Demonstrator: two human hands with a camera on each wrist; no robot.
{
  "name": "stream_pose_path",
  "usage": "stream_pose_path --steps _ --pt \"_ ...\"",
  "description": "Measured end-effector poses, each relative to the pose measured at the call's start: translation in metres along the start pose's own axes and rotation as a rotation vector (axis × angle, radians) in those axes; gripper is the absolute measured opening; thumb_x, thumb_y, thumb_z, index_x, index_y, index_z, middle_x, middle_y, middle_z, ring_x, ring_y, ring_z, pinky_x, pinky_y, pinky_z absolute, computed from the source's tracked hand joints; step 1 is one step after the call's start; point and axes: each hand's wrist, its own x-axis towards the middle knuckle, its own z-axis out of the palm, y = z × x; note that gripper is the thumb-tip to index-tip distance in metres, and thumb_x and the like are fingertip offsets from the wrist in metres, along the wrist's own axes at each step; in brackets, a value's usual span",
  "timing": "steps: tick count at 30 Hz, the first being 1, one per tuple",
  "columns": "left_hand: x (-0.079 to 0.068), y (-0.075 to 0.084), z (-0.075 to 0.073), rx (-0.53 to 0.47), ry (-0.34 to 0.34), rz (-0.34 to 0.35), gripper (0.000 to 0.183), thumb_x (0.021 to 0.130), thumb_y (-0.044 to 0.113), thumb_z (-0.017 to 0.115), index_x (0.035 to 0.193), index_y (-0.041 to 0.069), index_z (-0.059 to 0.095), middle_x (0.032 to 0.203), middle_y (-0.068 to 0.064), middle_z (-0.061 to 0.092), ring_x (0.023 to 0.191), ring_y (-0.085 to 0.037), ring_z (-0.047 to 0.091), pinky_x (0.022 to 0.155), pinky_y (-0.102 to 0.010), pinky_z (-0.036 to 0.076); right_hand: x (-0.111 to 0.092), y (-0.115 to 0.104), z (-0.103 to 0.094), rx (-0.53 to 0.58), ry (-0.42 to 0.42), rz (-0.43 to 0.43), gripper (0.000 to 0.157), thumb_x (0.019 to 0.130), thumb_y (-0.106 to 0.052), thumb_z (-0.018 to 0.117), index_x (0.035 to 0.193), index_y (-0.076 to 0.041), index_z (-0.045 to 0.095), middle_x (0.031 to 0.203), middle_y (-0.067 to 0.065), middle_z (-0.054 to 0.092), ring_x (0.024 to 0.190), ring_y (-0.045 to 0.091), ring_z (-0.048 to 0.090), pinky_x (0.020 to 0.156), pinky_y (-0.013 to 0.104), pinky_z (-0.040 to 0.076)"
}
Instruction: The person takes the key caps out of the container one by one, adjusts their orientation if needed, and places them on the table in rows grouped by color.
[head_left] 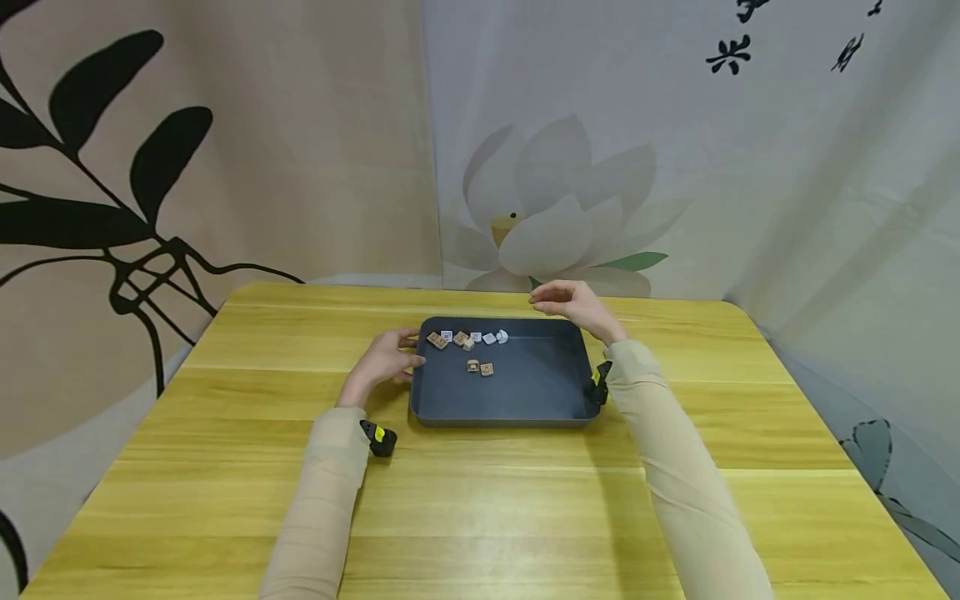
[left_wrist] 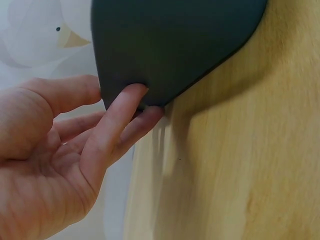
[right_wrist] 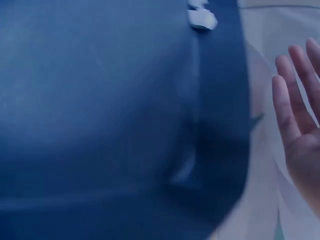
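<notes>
A dark grey rectangular tray [head_left: 540, 375] lies on the wooden table. Inside it, several small tan and white square blocks [head_left: 487, 369] with dark markings form a loose row near the far wall, with two tan ones nearer the middle. My left hand [head_left: 386, 357] touches the tray's left side; in the left wrist view its fairly straight fingers [left_wrist: 117, 112] rest against the outer wall by a corner. Beyond the far right corner, my right hand [head_left: 573, 304] hovers with nothing visible in it. Its fingers [right_wrist: 287, 110] look extended in the right wrist view, apart from the tray.
Wooden tabletop [head_left: 487, 500] surrounds the tray. A printed curtain [head_left: 360, 150] with leaves and a lotus hangs behind the far edge. Black wrist cameras sit on both sleeves, the right one [head_left: 598, 385] close to the tray's right wall.
</notes>
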Motion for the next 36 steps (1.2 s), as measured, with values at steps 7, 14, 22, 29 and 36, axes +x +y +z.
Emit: stream_pose_path --steps 7,14,22,29,36 --pt "0.001 -0.001 -0.001 -0.022 -0.006 -0.013 0.062 0.091 0.000 0.057 0.146 -0.003 0.030 0.143 -0.030 0.040 0.110 -0.039 0.061 0.073 -0.035 0.060 0.020 0.003 0.035 -0.027 -0.082 0.075 0.029 0.091 -0.012 0.063 0.118 -0.002 0.065 0.118 0.019 0.066 0.109 0.034 0.062 0.095 0.045 0.052" --pt "0.002 -0.002 -0.002 -0.024 -0.013 -0.022 0.063 0.091 0.000 0.057 0.147 -0.002 0.028 0.145 -0.029 0.039 0.112 -0.039 0.060 0.072 -0.034 0.060 0.022 0.005 0.053 -0.174 -0.072 0.079 0.026 0.089 -0.009 0.064 0.114 -0.002 0.068 0.114 0.015 0.069 0.104 0.027 0.065 0.090 0.038 0.054" --pt "0.003 -0.003 -0.001 -0.032 -0.020 -0.029 0.063 0.091 0.000 0.056 0.148 -0.002 0.027 0.145 -0.029 0.038 0.113 -0.039 0.059 0.072 -0.033 0.060 0.025 0.009 0.065 -0.329 -0.054 0.046 0.025 0.084 -0.005 0.069 0.110 -0.004 0.071 0.105 0.012 0.072 0.094 0.024 0.067 0.081 0.034 0.056" --pt "0.004 -0.003 -0.001 -0.033 -0.018 -0.027 0.064 0.090 -0.001 0.057 0.147 -0.002 0.028 0.144 -0.029 0.039 0.110 -0.039 0.060 0.070 -0.032 0.060 0.027 0.006 0.069 -0.404 -0.060 0.054 0.025 0.078 -0.003 0.075 0.103 -0.005 0.073 0.099 0.011 0.071 0.089 0.021 0.066 0.077 0.032 0.057" --pt "0.003 -0.001 -0.001 -0.019 -0.015 -0.033 0.063 0.090 -0.001 0.057 0.147 -0.002 0.029 0.144 -0.029 0.040 0.111 -0.039 0.060 0.071 -0.032 0.060 0.024 0.008 0.066 -0.376 -0.089 0.031 0.025 0.078 -0.002 0.075 0.103 -0.004 0.073 0.103 0.013 0.070 0.091 0.023 0.066 0.078 0.032 0.058"
